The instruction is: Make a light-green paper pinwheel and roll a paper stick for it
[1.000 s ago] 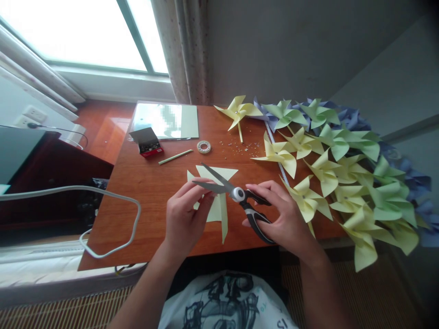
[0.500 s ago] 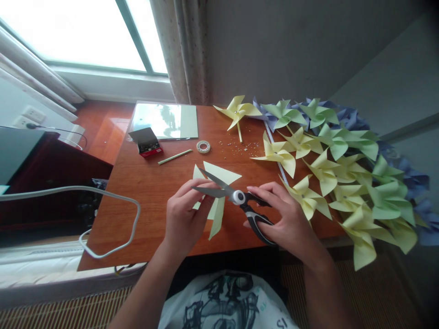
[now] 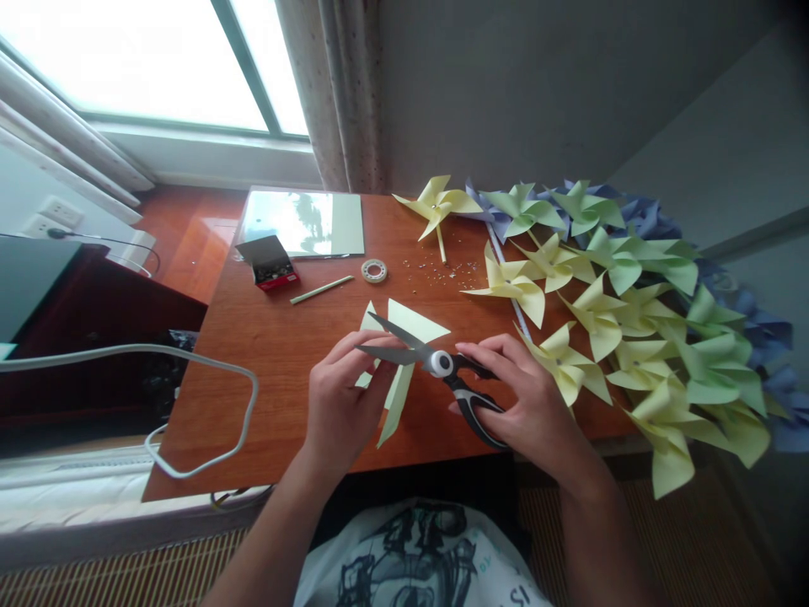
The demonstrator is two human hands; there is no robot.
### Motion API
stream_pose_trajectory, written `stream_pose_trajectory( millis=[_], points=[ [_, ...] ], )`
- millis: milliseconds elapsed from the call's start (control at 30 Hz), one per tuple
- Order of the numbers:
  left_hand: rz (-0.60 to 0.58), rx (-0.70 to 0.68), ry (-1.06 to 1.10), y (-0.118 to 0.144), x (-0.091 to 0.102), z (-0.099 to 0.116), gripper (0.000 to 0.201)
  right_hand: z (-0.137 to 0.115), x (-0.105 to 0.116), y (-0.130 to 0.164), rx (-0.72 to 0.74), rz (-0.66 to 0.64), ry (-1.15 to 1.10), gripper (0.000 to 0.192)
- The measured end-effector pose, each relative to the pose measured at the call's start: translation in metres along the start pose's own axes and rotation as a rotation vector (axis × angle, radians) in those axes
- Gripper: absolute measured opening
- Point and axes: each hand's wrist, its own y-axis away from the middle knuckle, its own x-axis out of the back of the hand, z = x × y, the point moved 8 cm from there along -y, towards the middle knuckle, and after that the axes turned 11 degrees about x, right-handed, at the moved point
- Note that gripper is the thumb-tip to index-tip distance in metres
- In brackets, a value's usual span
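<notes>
Hands (image 3: 345,392) lvl, scissors (image 3: 441,364) btwn

Lg window (image 3: 126,59) upper L, blown-out white w/ daylight, slanted frame bar (image 3: 243,67) across it. Lt curtain (image 3: 350,93) hangs just R of it, 2nd curtain (image 3: 76,126) on L side. Grey wall (image 3: 506,93) behind, dim, darkest top R. Wall outlets (image 3: 61,211) far L. Reddish-brn floor (image 3: 180,215), shiny nr window. Dk red-brn cabinet (image 3: 132,287) at L; brn wood table (image 3: 221,371) mid; slatted mat (image 3: 126,561) along btm.
</notes>
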Motion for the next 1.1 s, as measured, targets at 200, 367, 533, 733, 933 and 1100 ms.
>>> stream_pose_trajectory(
  millis=[200,367,533,733,933,1100],
  points=[
    [-0.009,-0.013,-0.012,-0.001,-0.001,0.0,0.014,0.0,0.001,-0.001,0.004,-0.004,0.004,0.055],
    [-0.02,-0.028,-0.013,-0.001,-0.002,0.001,0.015,0.0,0.001,-0.002,-0.014,-0.019,-0.004,0.056],
    [-0.006,-0.015,-0.005,-0.001,-0.002,-0.001,0.014,0.001,0.001,-0.001,-0.009,-0.02,0.0,0.057],
    [-0.001,-0.007,-0.029,-0.002,-0.003,0.0,0.014,0.005,0.0,-0.001,-0.006,0.017,-0.027,0.048],
    [0.016,0.007,-0.018,-0.005,-0.002,-0.001,0.01,0.022,-0.009,-0.002,-0.256,0.143,-0.287,0.047],
    [0.03,0.044,0.028,-0.006,0.001,-0.004,0.008,0.036,-0.035,-0.008,-0.43,0.168,-0.844,0.056]
  ],
)
